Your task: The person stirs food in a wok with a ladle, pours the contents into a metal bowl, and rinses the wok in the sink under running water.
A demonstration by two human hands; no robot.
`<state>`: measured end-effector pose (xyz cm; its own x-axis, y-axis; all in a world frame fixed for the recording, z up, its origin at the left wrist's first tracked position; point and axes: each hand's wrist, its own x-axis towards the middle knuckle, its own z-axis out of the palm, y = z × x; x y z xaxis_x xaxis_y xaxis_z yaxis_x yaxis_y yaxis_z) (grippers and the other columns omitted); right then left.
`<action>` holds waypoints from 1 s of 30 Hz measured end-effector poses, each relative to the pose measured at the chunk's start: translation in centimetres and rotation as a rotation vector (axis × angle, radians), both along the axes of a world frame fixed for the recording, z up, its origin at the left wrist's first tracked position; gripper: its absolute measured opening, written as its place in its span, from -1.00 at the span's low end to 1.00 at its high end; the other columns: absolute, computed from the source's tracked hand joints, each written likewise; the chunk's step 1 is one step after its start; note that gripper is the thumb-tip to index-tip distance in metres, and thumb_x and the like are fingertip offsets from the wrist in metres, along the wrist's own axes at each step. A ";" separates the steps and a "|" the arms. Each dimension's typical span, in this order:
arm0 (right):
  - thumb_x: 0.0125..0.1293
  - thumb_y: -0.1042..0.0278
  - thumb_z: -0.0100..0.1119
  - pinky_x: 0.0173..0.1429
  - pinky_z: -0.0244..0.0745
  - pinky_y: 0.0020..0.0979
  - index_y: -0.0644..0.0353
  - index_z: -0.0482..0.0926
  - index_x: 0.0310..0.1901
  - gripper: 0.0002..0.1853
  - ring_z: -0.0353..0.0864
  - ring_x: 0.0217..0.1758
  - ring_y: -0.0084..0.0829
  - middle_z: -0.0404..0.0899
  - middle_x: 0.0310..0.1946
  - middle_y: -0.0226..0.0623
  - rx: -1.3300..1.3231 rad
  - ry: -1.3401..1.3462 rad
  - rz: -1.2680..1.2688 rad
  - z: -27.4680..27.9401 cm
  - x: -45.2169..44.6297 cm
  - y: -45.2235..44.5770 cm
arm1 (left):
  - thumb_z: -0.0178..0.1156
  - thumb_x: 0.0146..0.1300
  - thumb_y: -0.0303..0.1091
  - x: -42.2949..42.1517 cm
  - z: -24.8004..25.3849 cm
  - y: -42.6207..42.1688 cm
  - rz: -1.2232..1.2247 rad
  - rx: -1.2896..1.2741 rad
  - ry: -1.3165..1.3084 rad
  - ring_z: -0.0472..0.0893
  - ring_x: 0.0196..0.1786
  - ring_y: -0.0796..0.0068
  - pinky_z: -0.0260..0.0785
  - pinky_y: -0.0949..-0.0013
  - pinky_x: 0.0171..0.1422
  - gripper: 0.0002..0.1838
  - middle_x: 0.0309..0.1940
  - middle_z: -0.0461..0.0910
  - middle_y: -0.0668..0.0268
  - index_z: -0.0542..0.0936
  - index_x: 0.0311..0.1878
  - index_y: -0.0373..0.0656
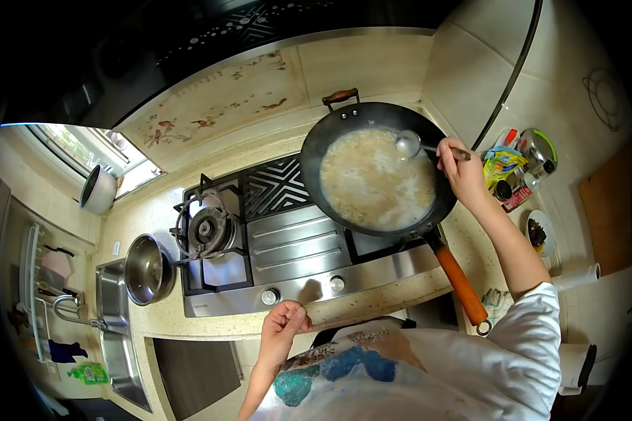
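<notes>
My right hand point(459, 167) is wrapped round the dark handle of a metal ladle point(408, 144). The ladle's bowl dips at the surface of a cloudy, pale, foamy liquid point(376, 179) in a black wok point(314, 151). This wok stands on the right burner, its orange wooden handle point(461, 282) pointing toward me. A smaller wooden grip point(340, 97) is on its far side. My left hand point(286, 321) hovers before the stove's front edge near the knobs, fingers curled in and nothing visible in them.
The gas stove's left burner point(209, 230) is bare. A steel pot point(149, 270) stands left of it, beside the sink point(125, 361). A white pot point(98, 191) sits by the window. Seasoning packets point(502, 165), bottles and a bowl of dark food point(538, 235) line the right counter.
</notes>
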<state>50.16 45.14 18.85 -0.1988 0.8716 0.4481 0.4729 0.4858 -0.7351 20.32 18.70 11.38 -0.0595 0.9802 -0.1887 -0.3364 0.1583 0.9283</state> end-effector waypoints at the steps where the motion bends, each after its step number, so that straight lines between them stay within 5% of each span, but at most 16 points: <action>1: 0.33 0.37 -0.14 -0.47 0.26 -0.59 0.27 0.36 -0.38 -0.82 0.32 -0.58 -0.61 0.32 -0.61 -0.40 0.111 -0.112 0.017 0.1 -0.1 -0.4 | -0.02 0.26 -0.43 -0.1 0.0 0.0 0.001 0.000 0.000 0.45 -0.43 0.62 0.31 0.55 -0.24 -0.92 -0.58 0.44 0.39 0.42 -0.31 -0.22; 2: 0.27 0.48 -0.10 -0.40 0.27 -0.50 0.30 0.33 -0.39 -0.90 0.30 -0.56 -0.37 0.32 -0.62 -0.23 0.208 -0.173 0.013 0.5 -0.5 -0.8 | -0.02 0.27 -0.44 -0.2 0.1 -0.1 0.008 -0.017 0.005 0.45 -0.43 0.62 0.31 0.56 -0.24 -0.92 -0.58 0.44 0.40 0.42 -0.31 -0.22; 5: 0.25 0.50 -0.10 -0.36 0.30 -0.46 0.30 0.33 -0.39 -0.92 0.30 -0.53 -0.27 0.30 -0.58 -0.18 0.196 -0.152 0.031 1.2 -0.9 -1.6 | -0.02 0.27 -0.44 -0.5 -0.1 -0.1 0.013 -0.032 0.006 0.45 -0.43 0.63 0.31 0.56 -0.24 -0.92 -0.57 0.44 0.40 0.42 -0.31 -0.22; 11: 0.30 0.40 -0.15 -0.43 0.31 -0.51 0.30 0.35 -0.44 -0.80 0.41 -0.58 -0.52 0.37 -0.57 -0.32 0.008 -0.107 -0.046 1.0 -0.5 -1.7 | -0.04 0.28 -0.41 -0.8 0.0 0.0 -0.002 -0.029 0.006 0.44 -0.43 0.59 0.29 0.54 -0.24 -0.90 -0.58 0.42 0.38 0.41 -0.32 -0.22; 16: 0.34 0.31 -0.16 -0.58 0.18 -0.61 0.23 0.36 -0.46 -0.76 0.30 -0.68 -0.67 0.34 -0.69 -0.46 -0.164 0.133 -0.075 0.8 -0.2 -1.8 | -0.05 0.29 -0.37 -0.9 -0.5 0.4 -0.021 -0.049 0.036 0.42 -0.44 0.60 0.27 0.54 -0.25 -0.86 -0.56 0.41 0.38 0.40 -0.34 -0.22; 21: 0.34 0.28 -0.15 -0.65 0.11 -0.67 0.19 0.37 -0.47 -0.75 0.24 -0.72 -0.71 0.34 -0.72 -0.50 -0.203 0.242 -0.058 0.8 -0.3 -1.8 | 0.05 0.21 -0.50 0.6 -3.1 2.3 -0.029 -0.014 0.343 0.40 -0.48 0.73 0.28 0.65 -0.34 -0.92 -0.57 0.43 0.46 0.46 -0.25 -0.27; 26: 0.34 0.26 -0.15 -0.66 0.11 -0.67 0.19 0.37 -0.47 -0.74 0.24 -0.73 -0.72 0.35 -0.72 -0.50 -0.225 0.264 -0.059 0.7 -0.4 -1.8 | 0.14 0.07 -0.54 1.6 -4.9 4.5 -0.087 0.227 0.806 0.45 -0.37 0.46 0.34 0.48 -0.27 -0.70 -0.08 0.33 0.13 0.43 -0.08 -0.30; 30: 0.34 0.23 -0.15 -0.68 0.10 -0.67 0.19 0.38 -0.46 -0.73 0.24 -0.74 -0.73 0.35 -0.72 -0.51 -0.249 0.287 -0.054 0.7 -0.4 -1.9 | 0.16 0.03 -0.60 2.3 -5.6 5.0 -0.108 0.273 0.971 0.50 -0.31 0.45 0.38 0.45 -0.31 -0.66 -0.15 0.37 0.16 0.45 -0.06 -0.25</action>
